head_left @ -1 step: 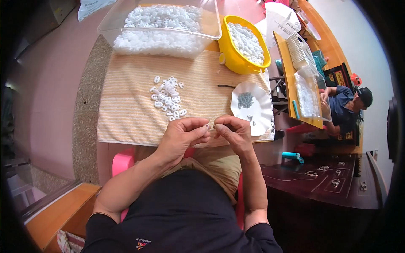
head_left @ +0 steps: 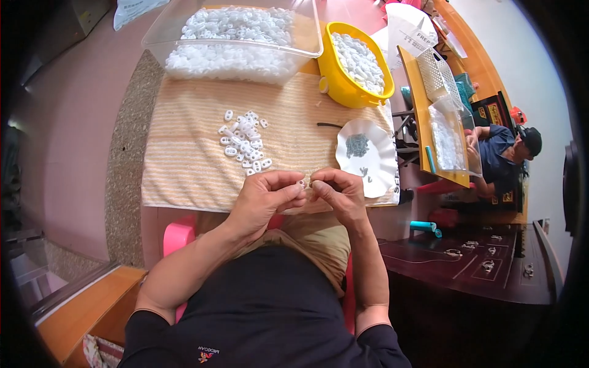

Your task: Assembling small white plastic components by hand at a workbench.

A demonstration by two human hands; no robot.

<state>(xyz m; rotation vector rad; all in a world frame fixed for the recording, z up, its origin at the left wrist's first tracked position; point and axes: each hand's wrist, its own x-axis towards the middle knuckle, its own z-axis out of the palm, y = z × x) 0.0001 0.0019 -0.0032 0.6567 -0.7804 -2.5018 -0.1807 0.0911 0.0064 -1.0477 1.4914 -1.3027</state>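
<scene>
My left hand (head_left: 265, 197) is closed in a pinch at the near edge of the table. Between its thumb and fingertips a small white plastic piece (head_left: 302, 184) just shows. Close beside it, my right hand (head_left: 345, 195) pinches too; whatever its fingertips hold is too small and hidden to name. Beyond the left hand lies a loose pile of white oval pieces with holes (head_left: 246, 146). Just past the right hand, a white wavy-rimmed plate (head_left: 383, 156) carries a heap of tiny grey parts (head_left: 357, 146), with a few lying apart toward me.
A striped towel (head_left: 184, 138) covers the table. At its far side stand a clear tub (head_left: 294, 61) and a yellow basin (head_left: 334, 86), both holding white pieces. A thin black stick (head_left: 329, 125) lies left of the plate. Another person (head_left: 500, 156) works at a table on the right.
</scene>
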